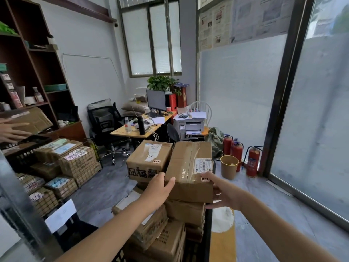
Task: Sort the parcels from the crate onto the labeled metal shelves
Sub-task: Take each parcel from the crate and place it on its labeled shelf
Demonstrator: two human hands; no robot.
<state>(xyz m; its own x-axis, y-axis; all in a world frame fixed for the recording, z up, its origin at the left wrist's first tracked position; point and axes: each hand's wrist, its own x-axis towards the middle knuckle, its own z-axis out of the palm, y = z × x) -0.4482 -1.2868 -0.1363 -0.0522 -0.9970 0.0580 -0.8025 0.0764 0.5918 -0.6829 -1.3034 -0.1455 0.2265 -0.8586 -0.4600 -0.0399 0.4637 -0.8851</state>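
Far left edge: a third hand (11,129) lies against a cardboard box (34,119). It is blurred, so I can't tell whether it grips.

Below it: wire rack (79,163) packed with labelled parcels.

Centre: black crate (207,233) stacked high with cardboard parcels. On the top layer, left, a printed parcel (149,159) sits label up, just beside its neighbour.

Left hand (158,190) grips the near left corner of the taped parcel (190,167), thumb on top. The taped parcel is on top of the crate's stack.

Right hand (221,191) holds its near right corner, thumb by the small label, fingers underneath.

Floor, right of crate: tan bucket (229,167), then red fire extinguishers (253,161).
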